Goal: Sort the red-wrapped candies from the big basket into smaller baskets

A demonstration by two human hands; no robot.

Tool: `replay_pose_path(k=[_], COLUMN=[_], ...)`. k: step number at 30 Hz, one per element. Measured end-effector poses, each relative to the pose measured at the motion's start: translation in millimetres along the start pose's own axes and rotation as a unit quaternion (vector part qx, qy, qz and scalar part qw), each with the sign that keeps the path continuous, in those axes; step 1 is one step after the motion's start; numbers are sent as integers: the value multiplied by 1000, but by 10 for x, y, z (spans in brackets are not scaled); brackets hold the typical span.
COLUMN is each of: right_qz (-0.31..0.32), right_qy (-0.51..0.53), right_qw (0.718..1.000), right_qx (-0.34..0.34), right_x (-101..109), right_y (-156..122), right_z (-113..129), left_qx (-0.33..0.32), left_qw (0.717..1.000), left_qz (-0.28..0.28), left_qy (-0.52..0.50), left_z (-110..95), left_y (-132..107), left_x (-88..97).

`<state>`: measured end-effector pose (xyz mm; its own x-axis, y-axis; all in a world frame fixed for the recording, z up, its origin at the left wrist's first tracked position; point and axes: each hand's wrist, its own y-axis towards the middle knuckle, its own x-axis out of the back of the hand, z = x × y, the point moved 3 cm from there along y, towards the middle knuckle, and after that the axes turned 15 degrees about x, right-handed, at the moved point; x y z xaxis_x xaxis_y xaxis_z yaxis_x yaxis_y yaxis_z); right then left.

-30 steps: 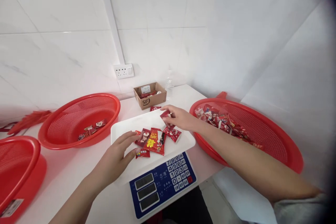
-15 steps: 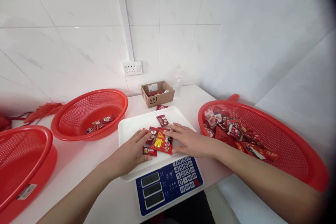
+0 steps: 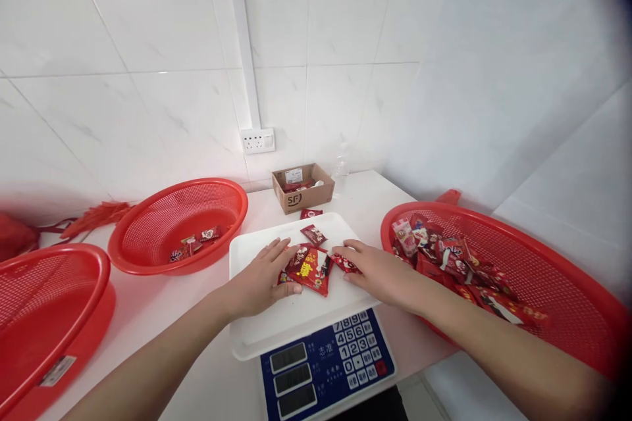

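Left hand [image 3: 257, 283] spreads open-fingered at the left of red packets [image 3: 312, 271] on a scale [image 3: 323, 378] tray [image 3: 291, 321] | right hand [image 3: 382, 273], apart, curls over a small packet [image 3: 345, 264], grip unclear | dark-red packet [image 3: 313, 235] lies far

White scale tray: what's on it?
Several red packets lie between the left hand and right hand; one dark-red packet lies apart behind them. The hands hide parts of some packets and anything beneath.
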<state>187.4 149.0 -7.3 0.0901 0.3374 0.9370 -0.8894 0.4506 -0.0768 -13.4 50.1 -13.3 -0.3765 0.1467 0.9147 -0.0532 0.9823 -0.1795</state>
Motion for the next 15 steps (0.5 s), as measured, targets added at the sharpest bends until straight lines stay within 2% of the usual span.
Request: replay_pose_path(k=[9,12,15], right_qz=[-50,-55,-81], right_qy=[-3,6,-1], right_qw=[999,998,997], right_qx=[6,5,-8], right_x=[-49,-57,-72], right_y=[174,103,-89], right_z=[-53,-62,-165], left_qx=[-25,-20,2], left_qw=[996,997,999], left_qz=[24,28,18], left_qy=[86,74,49], left_z=[-204,-153,17], left_y=[319,280,142], left_x=[-143,-106,-26])
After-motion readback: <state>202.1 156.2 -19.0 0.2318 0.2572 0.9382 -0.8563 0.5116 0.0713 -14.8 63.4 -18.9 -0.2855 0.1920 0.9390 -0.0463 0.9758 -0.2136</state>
